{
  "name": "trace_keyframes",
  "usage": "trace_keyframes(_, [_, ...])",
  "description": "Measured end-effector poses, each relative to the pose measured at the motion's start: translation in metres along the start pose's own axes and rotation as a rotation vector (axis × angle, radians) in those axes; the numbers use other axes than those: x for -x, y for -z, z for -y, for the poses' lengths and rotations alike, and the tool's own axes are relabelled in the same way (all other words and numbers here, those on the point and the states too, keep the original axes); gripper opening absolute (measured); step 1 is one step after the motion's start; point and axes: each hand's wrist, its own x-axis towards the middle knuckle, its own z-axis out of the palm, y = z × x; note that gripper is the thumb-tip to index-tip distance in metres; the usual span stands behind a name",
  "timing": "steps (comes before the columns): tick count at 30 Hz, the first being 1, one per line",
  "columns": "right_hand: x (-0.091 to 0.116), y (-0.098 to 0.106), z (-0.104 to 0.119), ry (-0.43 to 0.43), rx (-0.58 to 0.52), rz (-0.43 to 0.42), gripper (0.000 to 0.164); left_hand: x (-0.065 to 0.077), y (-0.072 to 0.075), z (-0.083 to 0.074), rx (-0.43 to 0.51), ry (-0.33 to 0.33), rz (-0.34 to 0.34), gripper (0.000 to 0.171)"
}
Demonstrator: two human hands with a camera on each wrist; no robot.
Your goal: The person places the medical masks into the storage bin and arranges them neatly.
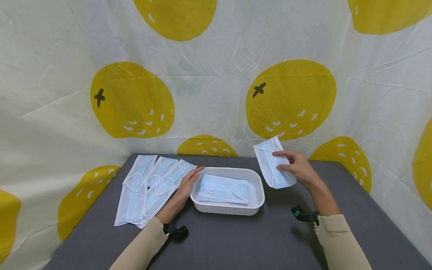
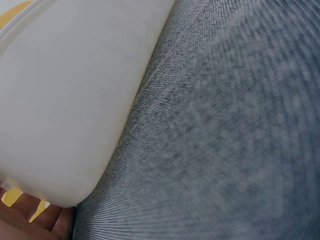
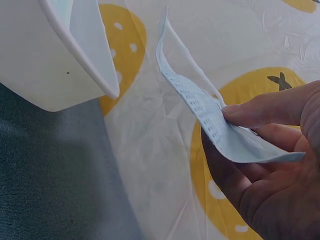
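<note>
A light-blue pleated face mask [image 1: 272, 163] is pinched between the thumb and fingers of my right hand [image 1: 298, 169], raised to the right of the white plastic tub [image 1: 257, 191]. In the right wrist view the mask [image 3: 200, 107] appears nearly edge-on, slightly bent, its white ear loop beside the thumb. My left hand [image 1: 185, 186] lies along the tub's left side, fingers extended near the rim; only part of that hand [image 2: 37, 220] shows in the left wrist view. Inside the tub lies a stack of masks [image 1: 222, 189], ear loops on top.
Left of the tub, several more masks [image 1: 133, 198] lie overlapping on the dark grey table [image 1: 229, 240], partly behind my left hand and forearm. A white curtain [image 1: 209, 93] with yellow fruit prints hangs behind the table. Each wrist wears a black band [image 1: 175, 230].
</note>
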Motion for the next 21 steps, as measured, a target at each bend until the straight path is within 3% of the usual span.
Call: trace_keyframes(21, [0.001,-0.01,0.012,0.032,-0.016,0.032,0.05,0.001,0.0,-0.002,0.005,0.008,-0.003,0.042])
